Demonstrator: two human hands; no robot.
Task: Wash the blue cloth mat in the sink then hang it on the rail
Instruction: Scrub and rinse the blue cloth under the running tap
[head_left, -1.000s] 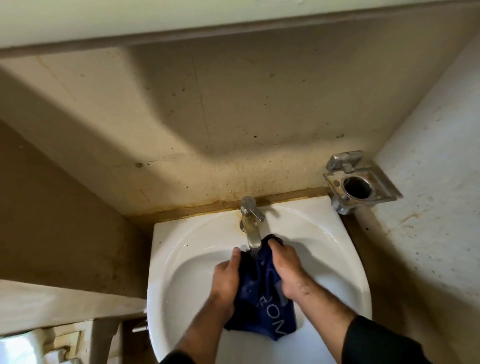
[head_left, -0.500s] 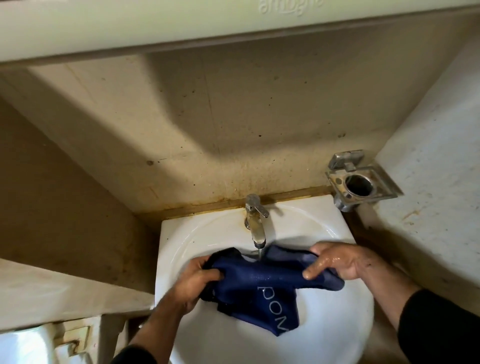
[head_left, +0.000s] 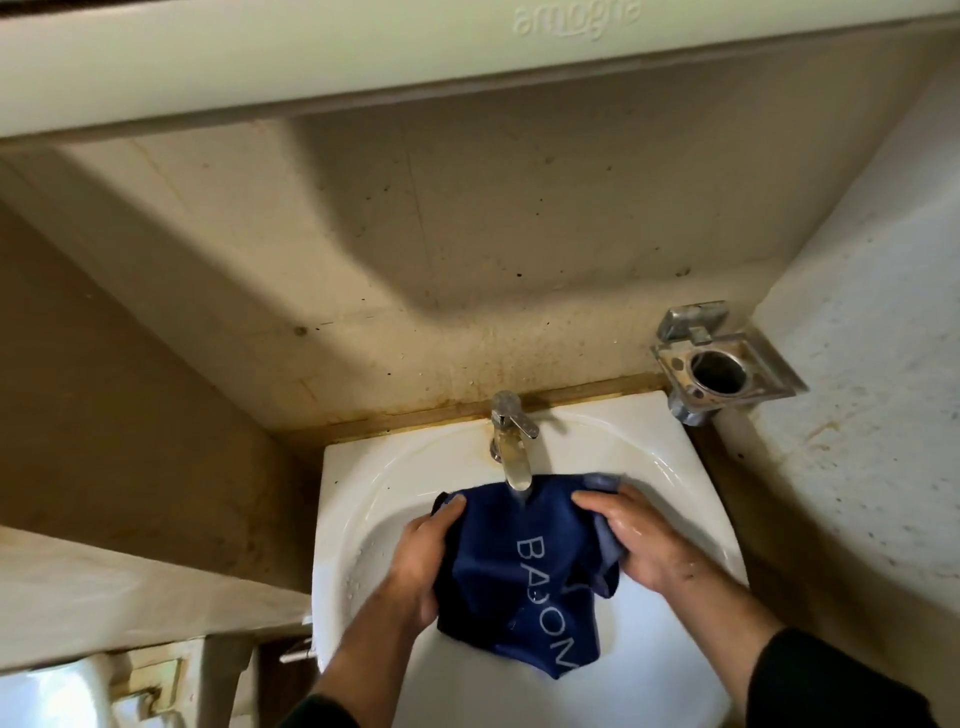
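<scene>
Blue cloth mat (head_left: 519, 566) held over the white sink (head_left: 363, 499) basin, directly below the tap (head_left: 511, 447) spout, left hand (head_left: 423, 558) grasping its left edge, right hand (head_left: 636, 540) grasping its right edge, metal holder (head_left: 727, 364) on the wall right of the tap.

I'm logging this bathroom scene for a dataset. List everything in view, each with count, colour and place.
blue cloth mat: 1, dark blue with pale lettering, held over the basin under the tap
sink: 1, white, against the stained wall
tap: 1, tarnished chrome, at the back rim of the sink
holder: 1, chrome, on the wall right of the sink
ledge: 1, pale, across the top
left hand: 1, grips the mat's left side
right hand: 1, wet, grips the mat's right side
sleeves: 2, black, bottom edge
</scene>
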